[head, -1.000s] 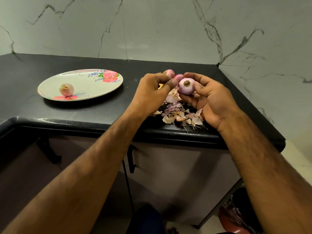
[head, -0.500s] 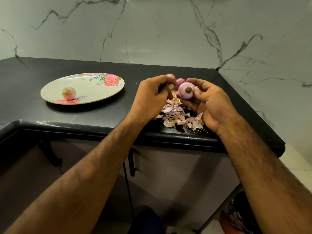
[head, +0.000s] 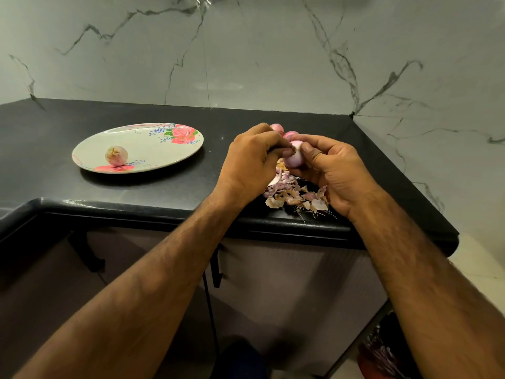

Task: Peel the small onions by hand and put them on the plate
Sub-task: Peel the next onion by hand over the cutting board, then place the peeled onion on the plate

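My right hand (head: 333,170) grips a small pale purple onion (head: 294,159) above the black counter. My left hand (head: 250,162) has its fingertips pinched at the onion's root end. Two unpeeled pink onions (head: 284,132) lie just behind my hands, mostly hidden by them. A pile of onion skins (head: 293,194) and root threads lies under my hands near the counter's front edge. On the left stands an oval floral plate (head: 164,151) with one peeled onion (head: 116,155) on its near left part.
The black counter (head: 109,195) ends at a rounded front edge and meets marble walls at the back and right. Cabinet doors with dark handles (head: 216,269) are below. A red bin (head: 382,356) sits on the floor at the lower right.
My left hand has come back to the onion and now pinches its root end. The onion has turned in my right hand, so my fingers now cover the root.
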